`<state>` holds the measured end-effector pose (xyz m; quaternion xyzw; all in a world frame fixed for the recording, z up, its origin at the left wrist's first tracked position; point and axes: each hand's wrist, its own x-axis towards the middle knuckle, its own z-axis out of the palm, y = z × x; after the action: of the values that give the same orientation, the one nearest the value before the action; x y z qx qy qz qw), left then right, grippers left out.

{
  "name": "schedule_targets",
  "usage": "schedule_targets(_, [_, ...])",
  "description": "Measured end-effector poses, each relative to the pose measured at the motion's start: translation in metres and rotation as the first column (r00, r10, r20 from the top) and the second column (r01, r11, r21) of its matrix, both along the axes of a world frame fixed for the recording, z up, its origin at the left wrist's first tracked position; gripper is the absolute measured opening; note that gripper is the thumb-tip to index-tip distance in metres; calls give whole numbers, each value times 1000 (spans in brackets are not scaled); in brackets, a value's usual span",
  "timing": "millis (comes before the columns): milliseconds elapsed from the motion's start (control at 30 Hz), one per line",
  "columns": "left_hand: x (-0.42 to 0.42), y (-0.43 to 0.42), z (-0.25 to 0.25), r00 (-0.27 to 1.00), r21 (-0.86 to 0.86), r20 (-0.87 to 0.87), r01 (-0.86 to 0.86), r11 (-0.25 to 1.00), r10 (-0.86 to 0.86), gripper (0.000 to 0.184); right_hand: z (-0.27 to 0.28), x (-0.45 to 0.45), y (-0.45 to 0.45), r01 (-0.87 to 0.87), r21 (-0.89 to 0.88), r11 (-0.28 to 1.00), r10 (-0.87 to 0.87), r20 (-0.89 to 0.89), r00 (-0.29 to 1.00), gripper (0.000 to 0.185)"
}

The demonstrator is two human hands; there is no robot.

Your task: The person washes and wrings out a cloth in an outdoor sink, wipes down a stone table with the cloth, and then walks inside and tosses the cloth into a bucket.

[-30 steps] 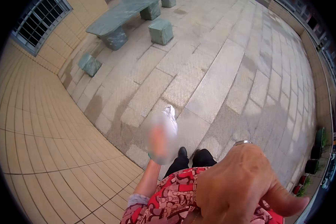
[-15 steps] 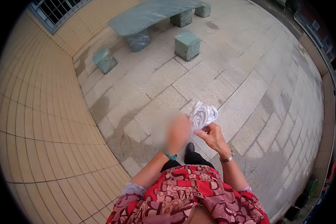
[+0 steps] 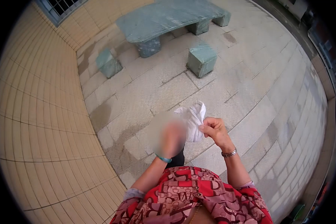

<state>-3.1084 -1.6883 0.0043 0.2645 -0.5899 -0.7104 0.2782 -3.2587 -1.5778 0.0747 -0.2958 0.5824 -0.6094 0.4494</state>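
A white cloth (image 3: 195,125), crumpled and partly spread, hangs in the air between my two hands above the paving. My right hand (image 3: 215,131) pinches its right edge between thumb and fingers, and a metal watch circles that wrist. At the cloth's left side is my left hand (image 3: 171,138), whose fingers are smeared by a blur, so its grip does not show. A green bangle (image 3: 163,158) sits on the left wrist.
A green stone table (image 3: 168,22) stands ahead, with stone stools (image 3: 202,59) around it. A tiled wall (image 3: 44,130) runs along my left, with a barred window (image 3: 61,8). Pale paving slabs (image 3: 250,108) cover the ground.
The bunched cloth has opened out and hangs lower. My hands have moved apart, the right one slightly to the right. The view has shifted, so the stone table sits lower and further right.
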Motion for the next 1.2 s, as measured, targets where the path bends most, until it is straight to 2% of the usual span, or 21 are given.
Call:
schedule_targets(33, [-12,-26,6,1000,3,-12,1,1000,-1,7,16,-22,-13,45,-64,997,-43,41,998,17])
schedule_targets(67, [-18,-52,14,993,-319,114,69,945,-34,7,29,-45,-23,90,-111,990,-81,90,993,17])
schedule_targets(100, [-21,-76,20,970,-594,244,168,787,-23,8,31,-69,-36,187,-258,948,-146,170,975,16])
schedule_targets(133, [-28,-101,25,934,-633,351,186,752,65,8,49,-84,-61,353,-209,912,-313,203,928,16])
schedule_targets(167, [-35,-121,20,936,-632,347,185,753,62,8,65,-96,-85,513,-152,845,-474,234,849,17])
schedule_targets(200, [-39,-136,7,978,-222,183,-56,973,99,9,43,-128,-98,337,-46,940,-337,-4,941,17])
schedule_targets(233, [-46,-150,0,976,273,56,-219,937,212,13,5,-162,-108,171,102,980,-146,-216,965,17])
schedule_targets(267, [-54,-164,1,976,285,35,-216,934,215,11,-17,-177,-121,186,203,961,9,-698,716,16])
schedule_targets(300, [-65,-180,5,978,284,29,-205,937,205,11,-23,-186,-132,187,195,963,-10,-667,745,17])
schedule_targets(367, [-84,-202,11,968,319,51,-247,915,244,12,9,-194,-159,281,145,949,-258,-161,953,17])
schedule_targets(500, [-121,-251,1,958,329,68,-286,900,280,13,-15,-249,-202,283,150,947,-264,-135,955,17])
schedule_targets(567, [-146,-276,-1,936,381,98,-350,856,339,14,-15,-273,-233,216,197,956,-188,-149,971,17])
schedule_targets(600, [-153,-289,-7,934,383,105,-354,853,341,14,-22,-295,-241,253,75,965,-261,134,956,19])
schedule_targets(633, [-159,-306,-14,926,428,124,-375,822,357,13,-32,-311,-257,253,77,964,-262,142,955,19])
schedule_targets(700, [-184,-343,-19,921,459,135,-386,800,367,12,-49,-349,-299,152,189,970,-85,-323,942,19])
schedule_targets(767, [-210,-373,-18,893,467,200,-448,762,403,13,-50,-389,-334,148,149,978,-106,-256,961,19])
schedule_targets(833, [-232,-400,-9,892,432,206,-451,781,402,13,-32,-419,-368,256,42,966,-259,80,963,19])
schedule_targets(867, [-242,-411,-5,899,406,193,-439,802,394,13,-37,-436,-390,219,88,972,-216,-45,975,19])
schedule_targets(1033, [-279,-460,-8,849,447,234,-527,723,473,11,-43,-489,-497,166,117,979,-168,7,986,15])
schedule_targets(1100, [-286,-479,-16,827,465,264,-561,685,497,10,-43,-502,-539,163,44,986,-161,-42,986,16])
schedule_targets(1200, [-294,-513,-32,819,495,275,-569,657,503,10,-52,-533,-604,179,-15,984,-179,21,984,16])
